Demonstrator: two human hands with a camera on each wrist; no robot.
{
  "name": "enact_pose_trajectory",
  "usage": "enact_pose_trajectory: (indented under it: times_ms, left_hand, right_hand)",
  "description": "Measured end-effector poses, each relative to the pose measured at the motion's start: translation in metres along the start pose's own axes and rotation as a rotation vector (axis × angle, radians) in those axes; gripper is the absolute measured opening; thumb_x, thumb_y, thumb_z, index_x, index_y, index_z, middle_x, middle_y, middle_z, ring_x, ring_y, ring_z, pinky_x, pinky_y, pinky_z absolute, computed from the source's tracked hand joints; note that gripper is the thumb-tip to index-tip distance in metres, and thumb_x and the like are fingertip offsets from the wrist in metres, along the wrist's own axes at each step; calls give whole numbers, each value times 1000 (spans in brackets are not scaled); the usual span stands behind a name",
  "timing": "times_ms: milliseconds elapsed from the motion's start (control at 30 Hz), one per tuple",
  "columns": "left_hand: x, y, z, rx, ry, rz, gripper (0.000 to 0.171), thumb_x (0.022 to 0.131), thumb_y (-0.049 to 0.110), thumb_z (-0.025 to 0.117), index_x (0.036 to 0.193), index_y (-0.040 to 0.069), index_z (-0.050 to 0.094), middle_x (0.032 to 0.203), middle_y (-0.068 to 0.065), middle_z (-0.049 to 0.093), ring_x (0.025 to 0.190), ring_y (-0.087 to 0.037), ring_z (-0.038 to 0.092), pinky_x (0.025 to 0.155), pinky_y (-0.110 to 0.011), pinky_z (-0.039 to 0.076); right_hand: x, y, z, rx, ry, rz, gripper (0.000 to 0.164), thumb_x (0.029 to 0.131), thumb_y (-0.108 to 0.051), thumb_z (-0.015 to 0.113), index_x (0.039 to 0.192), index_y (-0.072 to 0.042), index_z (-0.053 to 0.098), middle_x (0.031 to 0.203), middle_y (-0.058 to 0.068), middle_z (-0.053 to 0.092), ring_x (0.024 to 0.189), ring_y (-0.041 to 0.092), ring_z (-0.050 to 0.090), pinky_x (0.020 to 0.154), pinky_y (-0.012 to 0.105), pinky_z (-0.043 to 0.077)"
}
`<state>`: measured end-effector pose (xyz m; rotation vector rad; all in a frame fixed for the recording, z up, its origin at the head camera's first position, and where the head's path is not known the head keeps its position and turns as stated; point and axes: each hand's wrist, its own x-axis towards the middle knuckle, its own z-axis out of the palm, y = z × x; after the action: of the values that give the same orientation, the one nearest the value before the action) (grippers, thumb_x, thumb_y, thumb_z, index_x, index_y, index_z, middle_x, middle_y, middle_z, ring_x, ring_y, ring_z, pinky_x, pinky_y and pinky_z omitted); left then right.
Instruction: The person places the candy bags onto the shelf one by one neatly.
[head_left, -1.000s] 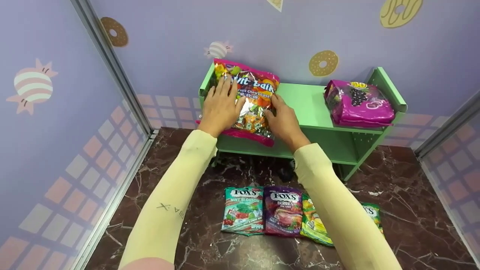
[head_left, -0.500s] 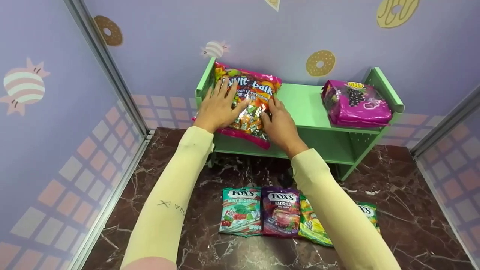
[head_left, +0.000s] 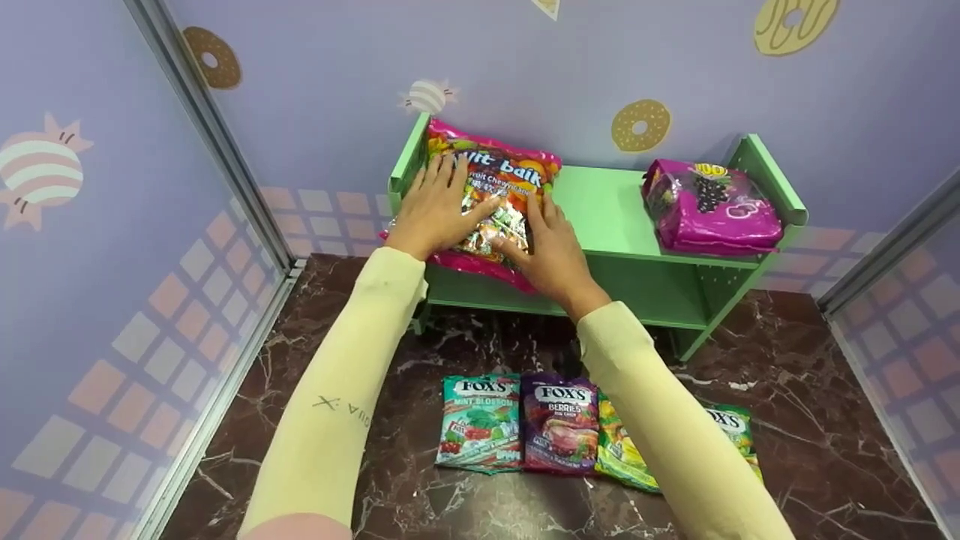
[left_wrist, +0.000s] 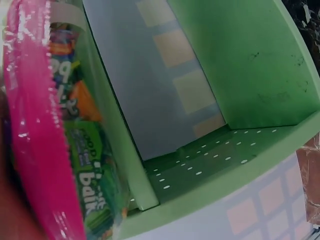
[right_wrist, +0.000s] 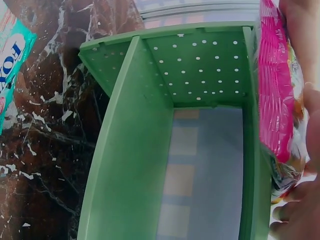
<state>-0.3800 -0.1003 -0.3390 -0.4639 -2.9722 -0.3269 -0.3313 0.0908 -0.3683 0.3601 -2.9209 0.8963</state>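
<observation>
A pink-edged bag of fruit chewy candy (head_left: 517,174) lies on the top board at the left end of a green shelf (head_left: 604,206). My left hand (head_left: 431,214) rests flat on the bag's left part with straight fingers. On its right part lies my right hand (head_left: 553,251), fingers extended and thumb spread across the front. In the left wrist view the bag's pink seam (left_wrist: 37,120) overhangs the shelf edge. The right wrist view shows the bag's pink end (right_wrist: 275,95) beside my right fingers (right_wrist: 292,200).
A purple candy bag (head_left: 724,221) with a grape picture sits at the shelf's right end. Several candy bags line the marble floor in front: mint blossom (head_left: 480,427), berries (head_left: 561,427) and others partly behind my right sleeve. Panel walls stand at the back and both sides.
My right hand has slid from the bag's right edge onto its front, moving left and spreading the fingers. The left hand stays on the bag, which has shifted slightly.
</observation>
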Motion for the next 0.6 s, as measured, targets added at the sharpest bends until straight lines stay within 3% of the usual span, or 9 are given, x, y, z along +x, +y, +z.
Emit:
enact_pose_trajectory:
  times_ms: [133,233,367,600]
  left_hand:
    - [-2,7,1,41,53,71,82,97,65,24,157,11,10,163,-11,10,152,-28,5,123,-42,3]
    - [-5,11,3,58,36,95,79,98,65,23,157,15,10,163,-11,9,152,-28,8,123,-41,4]
    - [-6,11,4,73,-12,74,82,95,69,21,157,18,6,164,-11,4,152,-29,6,123,-41,3]
    - [-2,7,2,37,-36,38,83,94,72,19,157,20,5,164,-10,2,151,-31,5,123,-42,3]
  right_hand:
    - [3,-1,1,-11,-20,6,94,90,-68,45,157,-15,5,163,17,1,150,39,5,120,53,13]
    - [6,0,0,-8,-29,-2,93,91,-66,45,157,-15,5,162,19,1,149,40,4,120,54,12]
    - [10,1,-3,0,-47,-20,90,92,-63,45,157,-15,5,162,19,0,149,43,3,120,55,10]
    - [16,-1,-7,8,-59,-35,86,94,-61,44,157,-14,7,162,19,2,148,44,3,120,55,11]
